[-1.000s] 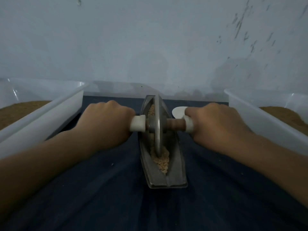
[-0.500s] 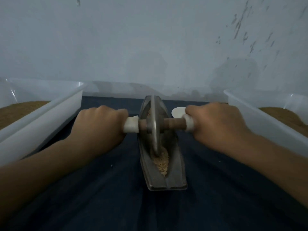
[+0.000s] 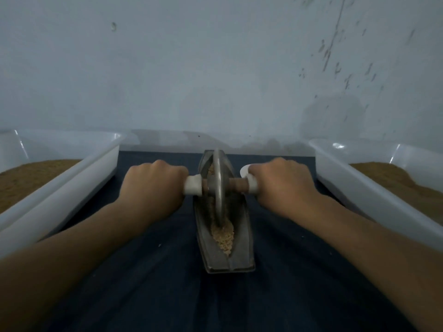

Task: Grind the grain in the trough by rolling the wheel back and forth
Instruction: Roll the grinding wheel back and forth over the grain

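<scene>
Head view: a boat-shaped metal trough (image 3: pixel 242 238) lies lengthwise on a dark blue cloth (image 3: pixel 143 271), its blunt near end towards the person and its far end close to the wall (image 3: pixel 215 68). The metal wheel (image 3: pixel 219 185) stands upright on edge in the trough's groove, over the middle and far part, with its lower rim sunk into the grain (image 3: pixel 223 236). Most of the grain is heaped in the near half of the groove, just in front of the wheel; a little shows beside the wheel at the far end.

A wooden axle (image 3: pixel 237 184) runs through the wheel's hub, level across the trough, with a white sleeve (image 3: pixel 193 185) at each end. The left hand (image 3: pixel 153 188) is wrapped in a fist around the left end, knuckles up, with only the inner end of the sleeve showing. The right hand (image 3: pixel 282 188) is curled tight around the right end in the same way. Both forearms reach in from the bottom corners.

A small white oval object (image 3: pixel 244 170) lies on the cloth just behind the right hand, partly hidden by it; what it is cannot be told.

A white plastic tub (image 3: pixel 79 188) flanks the cloth on the left, holding brown meal (image 3: pixel 28 178). A second white tub (image 3: pixel 359 188) stands on the right with a like brown heap (image 3: pixel 393 173). Both tubs are well apart from the trough, outside the arms.
</scene>
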